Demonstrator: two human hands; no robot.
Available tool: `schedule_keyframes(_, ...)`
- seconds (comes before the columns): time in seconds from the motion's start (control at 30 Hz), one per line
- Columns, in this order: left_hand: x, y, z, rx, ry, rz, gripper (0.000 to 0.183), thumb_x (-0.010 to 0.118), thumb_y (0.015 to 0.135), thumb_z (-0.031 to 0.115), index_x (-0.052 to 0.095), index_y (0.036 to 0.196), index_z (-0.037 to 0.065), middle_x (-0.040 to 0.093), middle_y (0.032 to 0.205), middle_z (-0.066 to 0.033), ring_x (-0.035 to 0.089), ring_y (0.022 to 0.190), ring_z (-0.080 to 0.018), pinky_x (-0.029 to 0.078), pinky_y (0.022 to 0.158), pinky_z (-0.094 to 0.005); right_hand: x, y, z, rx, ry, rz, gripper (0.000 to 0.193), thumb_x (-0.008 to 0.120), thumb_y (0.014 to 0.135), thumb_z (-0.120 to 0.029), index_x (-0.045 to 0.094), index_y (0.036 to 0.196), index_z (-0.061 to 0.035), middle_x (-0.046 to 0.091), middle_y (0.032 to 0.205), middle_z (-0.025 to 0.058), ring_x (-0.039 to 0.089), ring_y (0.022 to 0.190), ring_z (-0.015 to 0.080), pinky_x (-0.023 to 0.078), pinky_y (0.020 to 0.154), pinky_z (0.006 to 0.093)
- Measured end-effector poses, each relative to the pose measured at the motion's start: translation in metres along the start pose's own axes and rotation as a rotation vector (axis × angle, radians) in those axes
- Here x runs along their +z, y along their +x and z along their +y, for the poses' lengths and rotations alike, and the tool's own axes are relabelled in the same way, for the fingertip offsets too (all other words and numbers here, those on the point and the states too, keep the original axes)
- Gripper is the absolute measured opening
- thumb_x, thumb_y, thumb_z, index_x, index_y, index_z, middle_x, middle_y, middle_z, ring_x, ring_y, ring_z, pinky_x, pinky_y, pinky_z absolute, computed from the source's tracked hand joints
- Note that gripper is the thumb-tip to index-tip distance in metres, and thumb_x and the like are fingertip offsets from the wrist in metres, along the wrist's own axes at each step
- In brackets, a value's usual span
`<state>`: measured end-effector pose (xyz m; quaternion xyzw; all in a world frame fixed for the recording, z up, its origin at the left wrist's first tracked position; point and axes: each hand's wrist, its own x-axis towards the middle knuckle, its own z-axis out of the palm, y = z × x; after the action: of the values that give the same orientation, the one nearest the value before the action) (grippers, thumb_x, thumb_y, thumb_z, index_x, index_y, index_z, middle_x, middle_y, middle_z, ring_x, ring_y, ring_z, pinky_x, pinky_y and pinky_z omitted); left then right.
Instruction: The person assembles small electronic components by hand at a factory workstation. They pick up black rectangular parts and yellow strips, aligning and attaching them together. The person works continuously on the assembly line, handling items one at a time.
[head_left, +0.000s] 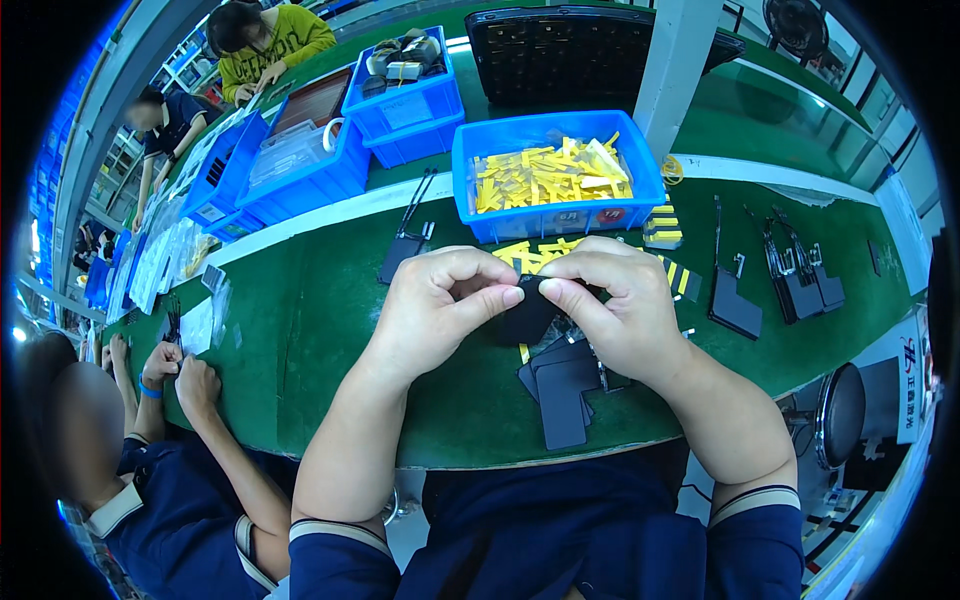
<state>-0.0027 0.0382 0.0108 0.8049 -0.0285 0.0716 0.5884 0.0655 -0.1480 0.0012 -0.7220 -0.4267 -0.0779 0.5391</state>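
Note:
My left hand (pixel 448 308) and my right hand (pixel 622 302) meet above the green table, thumbs and forefingers pinched on the top edge of a flat black piece (pixel 524 322). It hangs down between them, and the fingers hide part of its upper edge. Just below lies a loose stack of flat black pieces (pixel 563 400), fanned out, with small metal fittings by my right wrist. Behind my fingertips, yellow strips (pixel 540 250) are spread on the table in front of a blue bin (pixel 560 217), which holds many more yellow strips.
Black L-shaped pieces with cables (pixel 735 305) lie at the right, and another (pixel 402 258) lies left of the bin. More blue bins (pixel 345 180) stand at the back left. A co-worker's hands (pixel 185 375) work at the left. A white post (pixel 672 85) rises behind the bin.

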Motion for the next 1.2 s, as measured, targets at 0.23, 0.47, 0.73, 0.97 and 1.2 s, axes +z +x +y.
schedule_keyframes(0.23,-0.001,-0.002,0.001,0.051,0.041,0.0,0.012,0.07,0.078,0.01,0.066,0.084,0.0,0.061,0.075,-0.0047,0.058,0.066,-0.0092,0.046,0.061,-0.0215,-0.002,0.002,0.0,0.037,0.096,-0.027,0.011,0.065,0.076,-0.008,0.065,0.082,0.0012,0.06,0.071,0.0113,0.059,0.063,0.0227,0.046,0.058,0.0307)
schedule_keyframes(0.47,0.014,-0.006,0.004,0.112,0.224,0.13,0.013,0.068,0.079,0.011,0.065,0.084,0.0,0.064,0.074,-0.009,0.061,0.064,-0.0149,0.048,0.058,-0.028,0.002,0.003,-0.004,0.102,0.083,-0.025,0.011,0.063,0.078,-0.007,0.064,0.085,0.0008,0.061,0.075,0.0113,0.061,0.066,0.0209,0.047,0.059,0.0298)
schedule_keyframes(0.73,0.021,-0.005,0.004,0.32,0.47,0.197,0.01,0.069,0.077,0.01,0.065,0.082,0.002,0.065,0.073,-0.0086,0.063,0.064,-0.017,0.049,0.059,-0.0268,0.002,0.002,-0.001,0.148,0.121,-0.058,0.011,0.063,0.079,-0.007,0.064,0.086,0.0013,0.062,0.078,0.0112,0.062,0.068,0.0199,0.048,0.062,0.0288)
schedule_keyframes(0.97,0.025,-0.007,0.003,0.341,0.483,0.228,0.011,0.07,0.077,0.01,0.065,0.083,0.002,0.066,0.075,-0.009,0.064,0.065,-0.0182,0.049,0.059,-0.0277,0.002,0.001,0.0,0.255,0.214,-0.067,0.013,0.064,0.082,-0.009,0.065,0.089,0.0018,0.064,0.081,0.0095,0.063,0.071,0.0161,0.049,0.066,0.0269)
schedule_keyframes(1.2,0.029,-0.008,0.003,0.375,0.466,0.271,0.012,0.069,0.076,0.009,0.063,0.082,0.001,0.064,0.075,-0.0112,0.063,0.067,-0.0248,0.05,0.059,-0.0332,0.005,0.0,0.003,0.38,0.388,-0.06,0.014,0.063,0.083,-0.012,0.066,0.089,0.0013,0.066,0.08,0.0073,0.061,0.069,0.0115,0.049,0.066,0.0255)
